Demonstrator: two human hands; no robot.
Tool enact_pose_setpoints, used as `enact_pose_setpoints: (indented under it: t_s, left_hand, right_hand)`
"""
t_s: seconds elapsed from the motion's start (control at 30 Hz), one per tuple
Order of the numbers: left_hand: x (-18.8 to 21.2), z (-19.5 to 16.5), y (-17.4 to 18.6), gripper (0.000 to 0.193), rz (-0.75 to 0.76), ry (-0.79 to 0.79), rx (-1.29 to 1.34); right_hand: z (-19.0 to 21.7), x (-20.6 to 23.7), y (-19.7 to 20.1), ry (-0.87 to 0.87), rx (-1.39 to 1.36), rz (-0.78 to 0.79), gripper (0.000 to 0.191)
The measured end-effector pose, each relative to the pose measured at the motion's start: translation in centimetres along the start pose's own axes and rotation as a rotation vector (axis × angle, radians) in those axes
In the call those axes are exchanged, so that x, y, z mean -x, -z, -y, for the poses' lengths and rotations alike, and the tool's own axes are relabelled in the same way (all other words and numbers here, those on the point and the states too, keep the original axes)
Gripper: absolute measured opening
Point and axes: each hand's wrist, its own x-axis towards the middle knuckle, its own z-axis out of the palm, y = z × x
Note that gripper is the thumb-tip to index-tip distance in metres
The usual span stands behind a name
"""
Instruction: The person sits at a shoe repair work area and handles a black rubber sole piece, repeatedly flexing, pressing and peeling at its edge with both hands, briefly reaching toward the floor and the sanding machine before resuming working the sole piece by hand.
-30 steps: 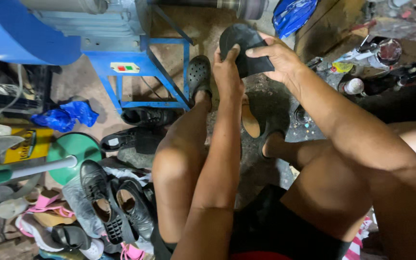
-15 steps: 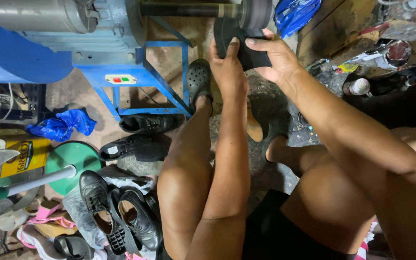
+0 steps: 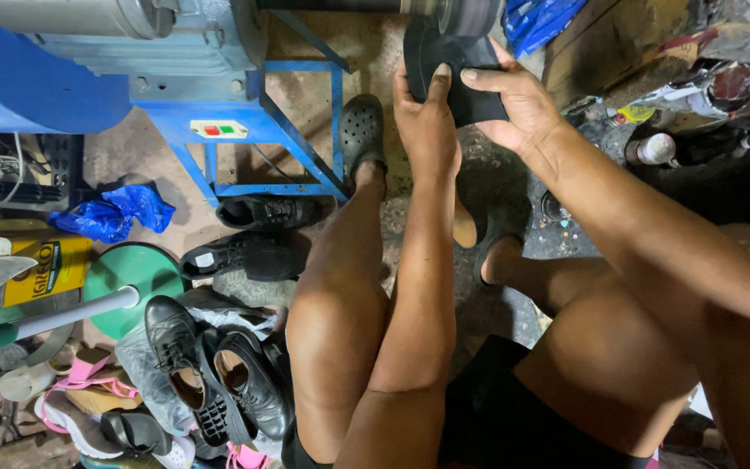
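Where the blue machine stand [image 3: 245, 130] fills the upper left of the view, a crumpled blue plastic bag [image 3: 115, 211] lies on the floor to its lower left, beside a yellow tin [image 3: 45, 267] and a green disc on a pale pole [image 3: 136, 278]. Below the stand, black lace-up shoes [image 3: 266, 213] sit in a row, and farther down a heap of black leather shoes [image 3: 219, 373] and pink sandals [image 3: 88, 373] is piled. Just right of the stand's diagonal brace, the person's left foot in a dark perforated clog [image 3: 362, 130] rests on the ground. Right of the stand and higher, the left hand [image 3: 427, 117] grips the near edge of a black shoe sole [image 3: 457, 74], thumb laid across its face. That sole is raised against the grey wheel [image 3: 466, 16] on the shaft running right from the stand's motor. On the far side of the sole from the stand, the right hand [image 3: 518, 108] clasps it, thumb on top and the fingers curled behind it. Farthest right of the stand, small bottles and cans [image 3: 653, 148] stand among clutter.
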Motion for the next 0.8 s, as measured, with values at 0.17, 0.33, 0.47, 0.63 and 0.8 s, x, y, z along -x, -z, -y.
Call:
enact_pose_setpoints:
  t_s: [0.17,0.33,0.47,0.63,0.8]
  left_hand:
    - [1.0,0.1,0.5,0.041,-0.037,-0.035,-0.162]
    - [0.8,0.5,0.6,0.038,-0.053,-0.037,-0.050]
    - [-0.2,-0.2,0.0,0.037,-0.094,-0.037,-0.117]
    - [-0.1,-1.4,-1.1,0.040,-0.106,-0.046,-0.127]
    - [0.7,-1.4,-1.1,0.035,-0.055,-0.056,-0.143]
  right_hand:
    - [0.3,0.7,0.4,-0.041,0.080,-0.024,0.061]
    - [0.1,-0.8,1.2,-0.100,0.140,-0.059,0.057]
    - [-0.2,-2.3,1.6,-0.075,0.070,-0.058,0.047]
    - [0.2,-2.6,1.0,-0.032,0.070,-0.077,0.040]
    - [0.4,-1.9,0.7,-0.076,0.038,-0.147,0.047]
